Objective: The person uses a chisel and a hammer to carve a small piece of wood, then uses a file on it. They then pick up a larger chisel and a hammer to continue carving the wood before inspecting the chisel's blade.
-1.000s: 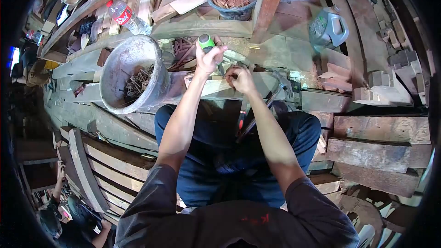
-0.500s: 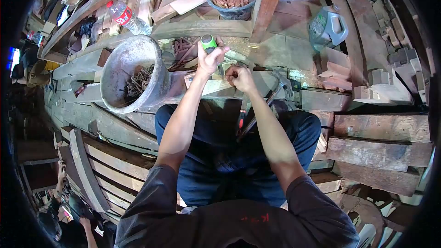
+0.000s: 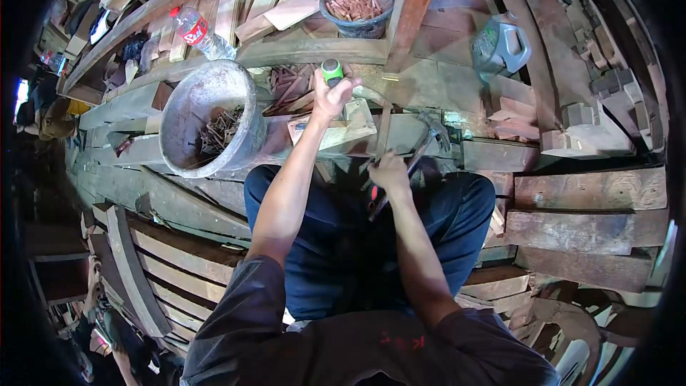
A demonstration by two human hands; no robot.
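My left hand (image 3: 331, 99) grips a chisel with a green-topped handle (image 3: 332, 70), held upright over a pale wooden block (image 3: 357, 127). The block lies on a thick beam, and the chisel's lower end overlaps it in this view. My right hand (image 3: 391, 171) is curled, low between my knees, by a red-and-black tool handle (image 3: 373, 197); I cannot tell what its fingers hold. Just right of that hand a hammer (image 3: 433, 133) leans with its head up on the beam and its handle slanting down toward my lap.
Left of the block stands a large grey bucket (image 3: 243, 118) with dark nail-like pieces inside. Behind are a basin (image 3: 361, 27) of small wooden pegs, a plastic bottle (image 3: 204, 34) and a jerrycan (image 3: 500, 46). Stacked planks (image 3: 589, 193) lie right; another person (image 3: 107, 336) is at lower left.
My right hand has pulled back from the block toward my lap, uncovering the block. My left hand still holds the chisel upright, shifted slightly.
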